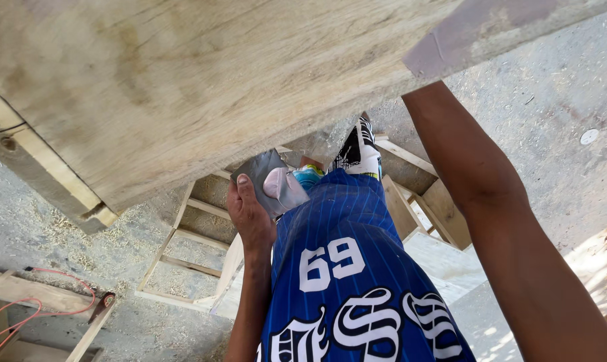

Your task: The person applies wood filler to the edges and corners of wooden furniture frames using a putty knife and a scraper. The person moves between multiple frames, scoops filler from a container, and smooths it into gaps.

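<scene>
Plywood panel, one, fills upper frame. Left hand: grip clamped on one grey sandpaper sheet. Right hand hidden; grip indeterminable. Concrete floor, sawdust-strewn.

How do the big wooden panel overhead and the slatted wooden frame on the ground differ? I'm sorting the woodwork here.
The big wooden panel is one solid sheet; the slatted wooden frame is open, with gaps between its rungs. The panel is up close to the camera and tilted, with the right arm going behind it, while the frame lies flat on the dusty ground. Both are pale, unpainted wood.
</scene>
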